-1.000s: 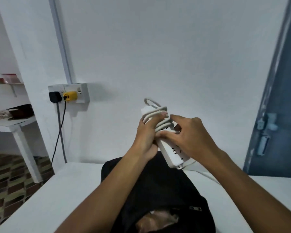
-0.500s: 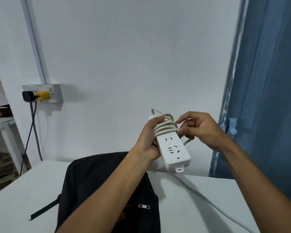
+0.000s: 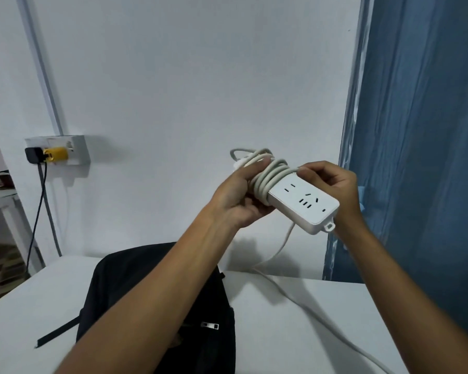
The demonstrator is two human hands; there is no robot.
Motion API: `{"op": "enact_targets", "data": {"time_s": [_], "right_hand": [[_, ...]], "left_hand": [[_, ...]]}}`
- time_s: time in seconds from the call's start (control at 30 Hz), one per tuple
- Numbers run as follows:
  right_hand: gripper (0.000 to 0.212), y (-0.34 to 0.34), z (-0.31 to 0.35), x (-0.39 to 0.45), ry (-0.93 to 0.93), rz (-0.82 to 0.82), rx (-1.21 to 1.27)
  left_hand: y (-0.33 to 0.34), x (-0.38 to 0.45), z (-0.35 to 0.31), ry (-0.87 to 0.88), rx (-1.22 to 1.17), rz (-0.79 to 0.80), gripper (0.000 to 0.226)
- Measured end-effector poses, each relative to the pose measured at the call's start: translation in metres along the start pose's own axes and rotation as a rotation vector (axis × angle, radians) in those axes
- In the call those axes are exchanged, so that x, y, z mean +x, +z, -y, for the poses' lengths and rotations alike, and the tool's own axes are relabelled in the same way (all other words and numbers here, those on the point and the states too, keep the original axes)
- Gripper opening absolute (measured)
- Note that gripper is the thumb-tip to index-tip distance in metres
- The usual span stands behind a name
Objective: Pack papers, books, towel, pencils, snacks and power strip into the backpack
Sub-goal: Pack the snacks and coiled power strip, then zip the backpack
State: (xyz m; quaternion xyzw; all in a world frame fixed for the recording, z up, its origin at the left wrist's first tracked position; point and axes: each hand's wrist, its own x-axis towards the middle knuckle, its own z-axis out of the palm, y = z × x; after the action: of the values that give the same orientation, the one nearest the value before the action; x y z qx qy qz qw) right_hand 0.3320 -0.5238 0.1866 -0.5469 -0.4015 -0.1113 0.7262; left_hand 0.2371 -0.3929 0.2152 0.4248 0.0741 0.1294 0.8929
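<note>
I hold a white power strip [image 3: 305,205] up in front of the wall, its sockets facing me. Its pale cable [image 3: 268,176] is coiled several times around the strip's left half. My left hand [image 3: 238,201] grips that coiled end from below, thumb over the loops. My right hand [image 3: 333,184] pinches the cable at the strip's far edge. The loose rest of the cable [image 3: 303,309] hangs down and trails across the white table [image 3: 281,333] to the lower right. The black backpack [image 3: 135,282] lies on the table under my left forearm; its inside is hidden.
A wall socket [image 3: 57,149] with a black and a yellow plug sits at the left, its cords hanging to the floor. A blue curtain [image 3: 422,130] covers the right side. A white side table [image 3: 0,195] stands at the far left. A black strap [image 3: 57,333] lies left of the backpack.
My view has swung rightward. The strip has tilted from upright to nearly level, and another loop of cable lies around it. My right hand now pinches the cable at the strip's far edge.
</note>
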Motion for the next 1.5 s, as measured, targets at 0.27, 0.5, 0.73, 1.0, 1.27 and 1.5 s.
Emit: {"op": "enact_targets", "data": {"time_s": [0.27,0.5,0.73,1.0,1.27,1.5], "right_hand": [[0.011,0.004,0.011,0.01,-0.04,-0.051,0.078],[0.007,0.013,0.007,0.01,0.108,-0.1,0.486],[0.006,0.021,0.038,0.029,0.012,-0.251,0.421],[0.023,0.016,0.061,0.056,-0.085,-0.163,0.28],[0.02,0.024,0.015,0.017,0.248,-0.066,0.333],[0.028,0.037,0.019,0.009,0.282,0.084,0.036]], "left_hand": [[0.008,0.0,-0.002,0.093,-0.066,0.061,0.021],[0.032,0.0,0.002,0.147,-0.18,0.001,0.008],[0.065,-0.002,-0.023,0.213,-0.18,0.056,0.02],[0.096,-0.001,-0.049,0.319,-0.182,0.082,0.026],[0.083,0.036,-0.025,0.6,-0.098,-0.218,0.036],[0.081,0.064,-0.029,0.949,0.312,-0.197,0.04]]}}
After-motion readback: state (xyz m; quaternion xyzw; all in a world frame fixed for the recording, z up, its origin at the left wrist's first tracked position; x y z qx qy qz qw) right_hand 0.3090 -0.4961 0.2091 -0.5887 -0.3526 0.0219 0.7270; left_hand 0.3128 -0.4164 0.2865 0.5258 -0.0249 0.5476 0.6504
